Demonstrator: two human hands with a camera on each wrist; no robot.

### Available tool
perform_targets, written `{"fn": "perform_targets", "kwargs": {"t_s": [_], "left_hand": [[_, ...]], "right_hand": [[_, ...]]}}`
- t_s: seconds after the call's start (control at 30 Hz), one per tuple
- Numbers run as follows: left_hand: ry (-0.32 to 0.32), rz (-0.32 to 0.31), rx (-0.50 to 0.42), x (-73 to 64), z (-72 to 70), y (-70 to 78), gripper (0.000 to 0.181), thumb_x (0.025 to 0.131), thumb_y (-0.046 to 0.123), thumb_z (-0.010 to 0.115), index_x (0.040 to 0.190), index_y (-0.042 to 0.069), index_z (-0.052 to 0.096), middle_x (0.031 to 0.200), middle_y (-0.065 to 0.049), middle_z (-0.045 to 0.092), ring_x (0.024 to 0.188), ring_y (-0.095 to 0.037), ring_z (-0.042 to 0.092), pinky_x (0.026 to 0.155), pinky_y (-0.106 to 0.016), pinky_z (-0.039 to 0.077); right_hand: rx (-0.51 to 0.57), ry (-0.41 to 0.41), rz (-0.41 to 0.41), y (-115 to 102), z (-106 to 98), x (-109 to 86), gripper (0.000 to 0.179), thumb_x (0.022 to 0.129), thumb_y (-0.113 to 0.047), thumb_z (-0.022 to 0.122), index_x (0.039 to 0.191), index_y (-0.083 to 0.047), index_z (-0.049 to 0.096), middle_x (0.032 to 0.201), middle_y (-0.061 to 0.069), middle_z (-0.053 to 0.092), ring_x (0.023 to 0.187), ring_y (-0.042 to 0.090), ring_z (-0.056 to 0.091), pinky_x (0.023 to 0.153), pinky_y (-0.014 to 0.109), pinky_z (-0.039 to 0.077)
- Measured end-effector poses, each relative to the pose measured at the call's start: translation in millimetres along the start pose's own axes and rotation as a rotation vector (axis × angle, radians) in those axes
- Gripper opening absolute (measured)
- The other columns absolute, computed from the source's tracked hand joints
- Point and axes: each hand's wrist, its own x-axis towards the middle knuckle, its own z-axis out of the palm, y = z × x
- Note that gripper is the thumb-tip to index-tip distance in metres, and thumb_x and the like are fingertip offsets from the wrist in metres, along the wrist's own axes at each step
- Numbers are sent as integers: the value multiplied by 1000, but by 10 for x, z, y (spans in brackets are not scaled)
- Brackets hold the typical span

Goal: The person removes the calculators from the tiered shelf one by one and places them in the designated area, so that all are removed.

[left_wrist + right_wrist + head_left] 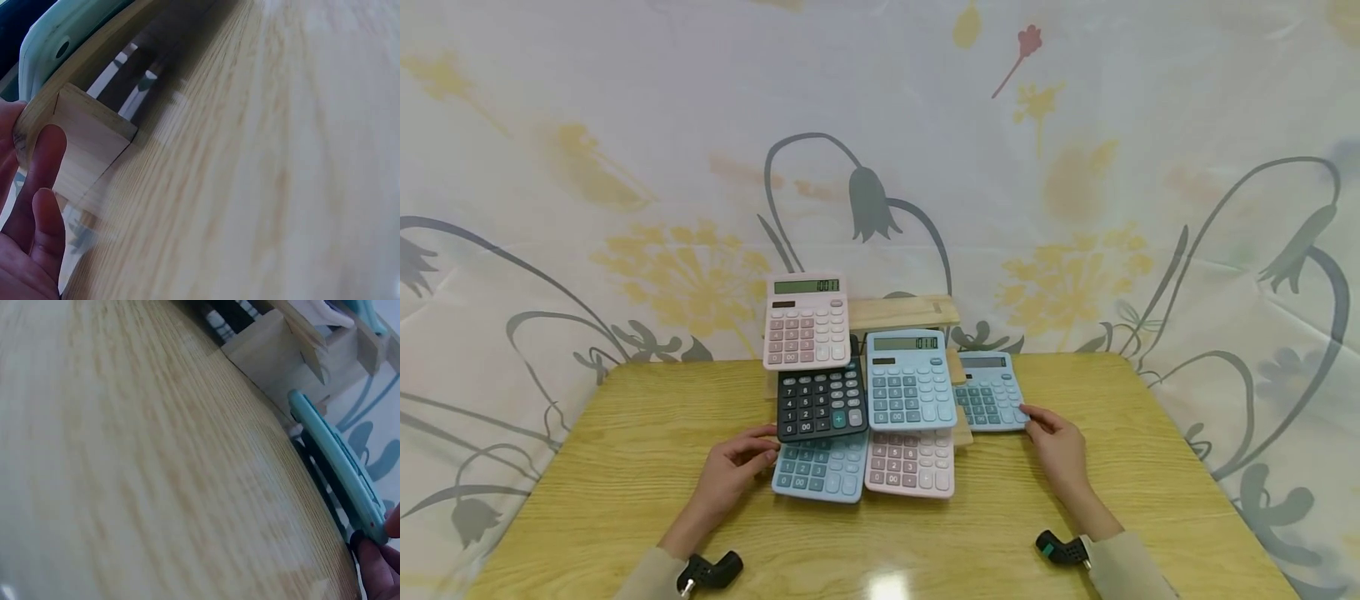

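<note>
A light wooden tiered stand (904, 312) carries several calculators. At the stand's lower left end, my left hand (733, 467) grips the edge of the bottom board, beside a blue calculator (820, 473). The left wrist view shows the fingers (49, 150) against the wooden end (94, 140). To the right of the stand, my right hand (1060, 446) pinches the near right corner of another blue calculator (988, 398). In the right wrist view this calculator's near edge is tilted up off the table, thumb above and fingers below.
On the stand are a pink calculator (807, 325) at top left, a black calculator (820, 404) below it, a blue calculator (912, 383) in the middle and a pink calculator (910, 467) low at the front. A patterned cloth (880, 108) hangs behind the wooden table (1000, 517).
</note>
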Motion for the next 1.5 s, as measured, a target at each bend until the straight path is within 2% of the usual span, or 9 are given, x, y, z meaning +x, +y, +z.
{"fn": "perform_targets", "kwargs": {"t_s": [0.23,0.37,0.67,1.0,1.1,1.3,1.43,1.5], "left_hand": [[14,-43,16,2,22,13,9,91,0,70,97,-6,74,119,-5,67,111,2,57,78,-20,50],[22,-48,25,1,27,11,9,91,0,70,97,-5,74,119,-9,66,111,2,58,80,-19,50],[35,-58,25,-5,21,20,8,90,-1,70,96,-5,74,118,-7,67,109,1,58,78,-19,50],[40,-46,13,-12,30,30,8,90,-3,70,95,-7,73,113,9,67,106,1,60,73,-20,51],[39,-44,16,-17,31,27,8,90,-2,70,95,-7,73,113,9,67,106,1,60,71,-21,51],[42,-48,21,-21,33,25,7,90,-2,70,95,-6,74,114,7,67,106,1,60,72,-20,51],[42,-43,22,-20,33,18,7,90,-2,70,95,-6,74,114,5,67,107,1,59,75,-19,51],[43,-39,21,-17,34,16,7,90,-2,70,95,-6,74,114,5,67,107,1,60,75,-20,51]], "right_hand": [[4,47,-5,-19,-1,-34,28,95,-7,60,120,0,70,127,18,65,93,-12,54,73,6,45],[-11,63,-7,-23,6,-41,28,95,-8,60,120,0,71,125,19,66,91,-13,55,73,5,44],[5,66,-4,-29,17,-36,27,96,-8,61,119,0,71,123,19,67,97,-1,63,72,7,45],[23,48,0,5,20,-22,28,96,-7,63,121,1,69,121,20,67,93,-7,61,73,8,47],[22,46,-10,18,28,-16,28,95,-7,65,122,1,69,119,21,68,95,-1,64,73,8,47],[13,49,-23,5,28,-23,30,94,-3,63,123,3,67,120,21,67,93,-7,60,74,6,45],[43,44,-20,3,20,-22,32,94,-1,63,126,5,65,125,22,65,105,7,63,76,5,44],[67,36,-14,-2,11,-25,33,95,-1,63,127,6,64,126,22,64,107,10,63,76,6,45]]}}
